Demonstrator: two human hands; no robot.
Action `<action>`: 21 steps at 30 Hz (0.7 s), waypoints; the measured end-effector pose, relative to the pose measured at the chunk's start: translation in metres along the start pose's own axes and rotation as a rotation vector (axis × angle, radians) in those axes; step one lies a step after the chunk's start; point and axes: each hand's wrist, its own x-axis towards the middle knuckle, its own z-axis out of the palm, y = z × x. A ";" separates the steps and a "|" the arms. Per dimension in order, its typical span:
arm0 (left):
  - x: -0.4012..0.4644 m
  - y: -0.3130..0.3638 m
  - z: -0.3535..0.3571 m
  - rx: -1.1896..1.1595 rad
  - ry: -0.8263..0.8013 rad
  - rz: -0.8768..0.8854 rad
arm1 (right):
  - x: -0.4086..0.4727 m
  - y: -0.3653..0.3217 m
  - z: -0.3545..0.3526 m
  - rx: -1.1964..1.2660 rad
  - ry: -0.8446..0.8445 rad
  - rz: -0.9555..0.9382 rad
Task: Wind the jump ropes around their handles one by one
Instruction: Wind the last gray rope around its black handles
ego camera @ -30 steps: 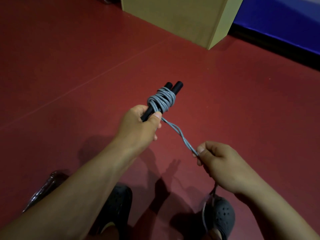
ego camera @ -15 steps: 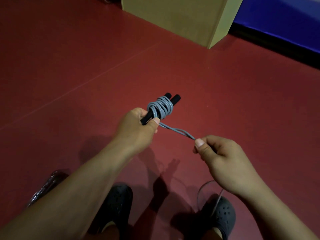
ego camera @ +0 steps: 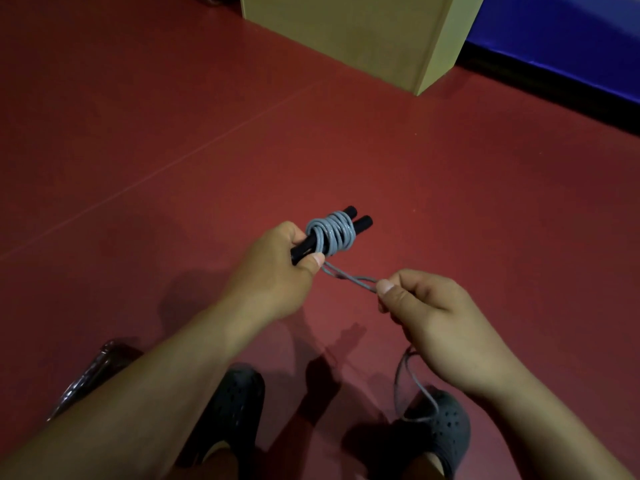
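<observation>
Grey rope (ego camera: 331,235) coils round the two black handles (ego camera: 360,224) your left hand (ego camera: 273,271) grips above the red floor (ego camera: 450,209); your right hand (ego camera: 436,320) pinches the doubled tail, the slack looping down over your right shoe (ego camera: 440,424)

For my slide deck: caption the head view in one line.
Left hand grips black handles wound with grey rope; right hand pinches the loose rope end.

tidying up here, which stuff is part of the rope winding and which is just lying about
In the job: handles, rope, left hand gripping the handles, right hand pinching the rope.

Lying about: box, blue mat, plastic wrap on the floor.
</observation>
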 end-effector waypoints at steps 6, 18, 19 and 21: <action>-0.005 -0.002 0.002 0.082 -0.223 0.038 | 0.001 -0.011 -0.001 0.284 -0.034 0.036; -0.016 0.012 0.002 0.117 -0.637 0.240 | 0.005 0.007 -0.019 -0.215 0.284 -0.070; -0.018 0.013 0.001 0.109 -0.661 0.256 | 0.005 0.008 -0.021 -0.224 0.299 -0.048; -0.020 0.016 0.000 0.092 -0.706 0.279 | 0.004 0.006 -0.026 -0.210 0.329 0.007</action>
